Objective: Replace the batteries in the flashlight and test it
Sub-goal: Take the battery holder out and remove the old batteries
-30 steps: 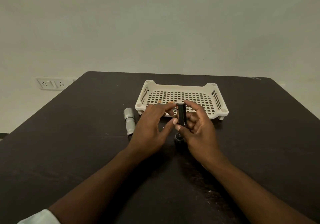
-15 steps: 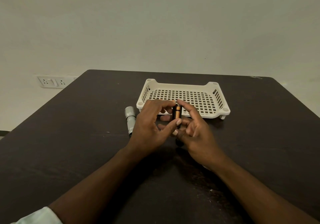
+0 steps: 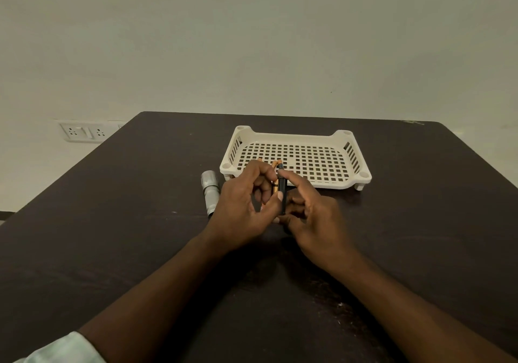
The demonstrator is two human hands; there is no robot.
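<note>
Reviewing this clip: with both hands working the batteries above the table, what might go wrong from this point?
1. The left hand and right hand pinch the black battery holder and copper-topped batteries by fingertips in mid-air; one might slip onto the dark table.
2. Dim lighting may hide battery polarity.
3. The silver cylindrical flashlight body lies loose on its side and might roll.

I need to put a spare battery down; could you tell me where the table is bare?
Bare: right of the tray, and left of the flashlight. Crowded: between both hands and the tray's front.
</note>
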